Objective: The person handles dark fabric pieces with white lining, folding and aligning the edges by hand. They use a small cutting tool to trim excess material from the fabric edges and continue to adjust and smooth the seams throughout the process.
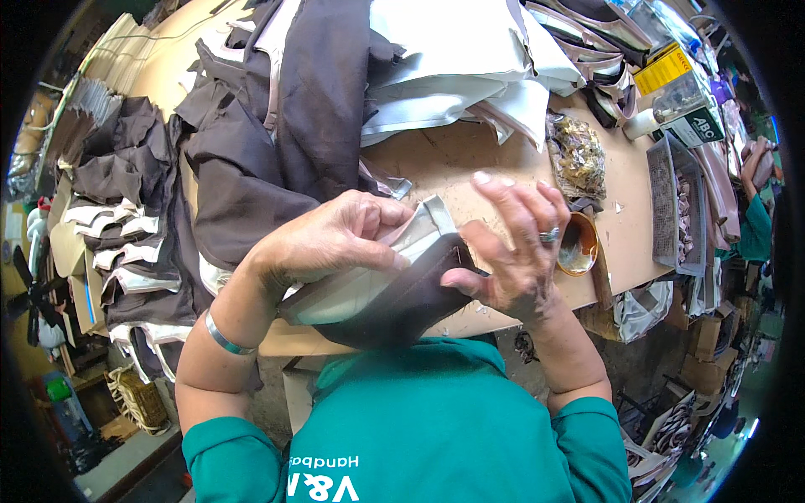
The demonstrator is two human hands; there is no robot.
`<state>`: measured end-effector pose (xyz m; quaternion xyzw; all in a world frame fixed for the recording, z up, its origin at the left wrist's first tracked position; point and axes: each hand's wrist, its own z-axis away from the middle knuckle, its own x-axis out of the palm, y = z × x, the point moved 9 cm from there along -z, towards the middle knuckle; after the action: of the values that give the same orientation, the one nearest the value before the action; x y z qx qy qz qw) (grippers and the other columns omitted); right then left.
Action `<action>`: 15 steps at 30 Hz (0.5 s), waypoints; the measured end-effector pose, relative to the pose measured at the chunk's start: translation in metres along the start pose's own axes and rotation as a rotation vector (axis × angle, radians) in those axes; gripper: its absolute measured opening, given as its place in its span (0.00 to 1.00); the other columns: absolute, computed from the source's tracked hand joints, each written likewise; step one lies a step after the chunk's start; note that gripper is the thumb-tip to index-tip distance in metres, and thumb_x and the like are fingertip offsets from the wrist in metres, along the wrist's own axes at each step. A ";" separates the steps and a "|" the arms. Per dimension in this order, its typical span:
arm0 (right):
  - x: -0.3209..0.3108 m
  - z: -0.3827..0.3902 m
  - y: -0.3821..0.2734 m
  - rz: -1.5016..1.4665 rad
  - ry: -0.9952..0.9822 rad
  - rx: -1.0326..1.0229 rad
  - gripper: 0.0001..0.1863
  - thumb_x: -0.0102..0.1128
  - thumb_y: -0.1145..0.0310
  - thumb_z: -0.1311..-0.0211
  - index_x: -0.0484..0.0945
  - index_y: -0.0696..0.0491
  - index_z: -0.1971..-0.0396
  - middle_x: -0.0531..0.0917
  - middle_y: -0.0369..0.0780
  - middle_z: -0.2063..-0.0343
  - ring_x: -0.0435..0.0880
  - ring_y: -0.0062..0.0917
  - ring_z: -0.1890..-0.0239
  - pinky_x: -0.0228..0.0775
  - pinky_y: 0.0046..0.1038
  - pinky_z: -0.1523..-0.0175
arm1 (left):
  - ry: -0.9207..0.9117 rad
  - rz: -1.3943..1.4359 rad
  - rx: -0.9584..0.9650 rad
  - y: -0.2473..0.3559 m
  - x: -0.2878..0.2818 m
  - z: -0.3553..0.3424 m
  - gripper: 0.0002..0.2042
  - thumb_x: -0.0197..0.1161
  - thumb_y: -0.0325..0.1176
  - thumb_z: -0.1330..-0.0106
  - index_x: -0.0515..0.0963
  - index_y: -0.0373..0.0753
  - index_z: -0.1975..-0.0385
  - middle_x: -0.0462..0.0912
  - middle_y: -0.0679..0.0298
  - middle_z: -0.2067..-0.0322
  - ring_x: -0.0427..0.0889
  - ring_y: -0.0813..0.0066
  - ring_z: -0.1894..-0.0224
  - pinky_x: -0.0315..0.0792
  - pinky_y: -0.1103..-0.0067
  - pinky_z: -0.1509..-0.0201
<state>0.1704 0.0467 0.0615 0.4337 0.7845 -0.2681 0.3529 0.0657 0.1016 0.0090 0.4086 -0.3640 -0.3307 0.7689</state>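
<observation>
Both my hands hold one folded piece of grey and dark brown material (377, 293) just above the near edge of the wooden worktable (453, 155). My left hand (331, 235) grips its upper left part, fingers curled over the pale grey flap. My right hand (511, 243), with a ring on one finger, presses its thumb on the brown edge at the right while the other fingers spread upward. A metal bangle sits on my left wrist.
Heaps of dark brown cut pieces (251, 142) and pale grey sheets (453, 59) cover the table's far and left parts. A small orange bowl (579, 245), a bag of scraps (577, 155), a grey mesh tray (677, 205) and a yellow box (667, 71) stand right. Another person's arm (755, 180) is at far right.
</observation>
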 end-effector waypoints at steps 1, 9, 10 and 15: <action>-0.006 -0.003 0.004 -0.076 0.062 0.037 0.28 0.48 0.38 0.51 0.76 0.45 0.60 0.69 0.37 0.49 0.65 0.30 0.49 0.44 0.43 0.41 | -0.010 0.004 0.003 0.002 0.001 -0.001 0.12 0.59 0.24 0.49 0.73 0.32 0.64 0.74 0.73 0.74 0.68 0.90 0.73 0.63 0.89 0.69; 0.015 -0.006 -0.015 -0.016 -0.073 -0.074 0.32 0.39 0.32 0.51 0.77 0.39 0.57 0.68 0.38 0.48 0.64 0.30 0.49 0.43 0.42 0.39 | -0.036 -0.009 0.011 -0.010 -0.003 -0.006 0.11 0.57 0.22 0.49 0.73 0.32 0.64 0.73 0.72 0.72 0.68 0.90 0.71 0.63 0.90 0.67; 0.015 -0.010 -0.011 0.000 -0.086 -0.046 0.33 0.37 0.32 0.51 0.77 0.41 0.58 0.68 0.38 0.48 0.64 0.30 0.49 0.43 0.41 0.39 | -0.019 0.006 0.008 -0.010 -0.003 -0.006 0.11 0.57 0.22 0.49 0.73 0.32 0.64 0.73 0.72 0.72 0.69 0.90 0.70 0.64 0.90 0.67; 0.024 -0.008 0.008 -0.064 -0.146 0.056 0.33 0.41 0.33 0.51 0.75 0.45 0.58 0.67 0.37 0.47 0.64 0.30 0.49 0.43 0.43 0.41 | 0.000 0.004 0.041 0.001 0.002 -0.007 0.12 0.57 0.22 0.49 0.72 0.31 0.63 0.74 0.72 0.72 0.69 0.88 0.70 0.65 0.88 0.65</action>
<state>0.1659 0.0684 0.0461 0.3972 0.7623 -0.3320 0.3883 0.0727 0.1030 0.0083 0.4233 -0.3716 -0.3219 0.7610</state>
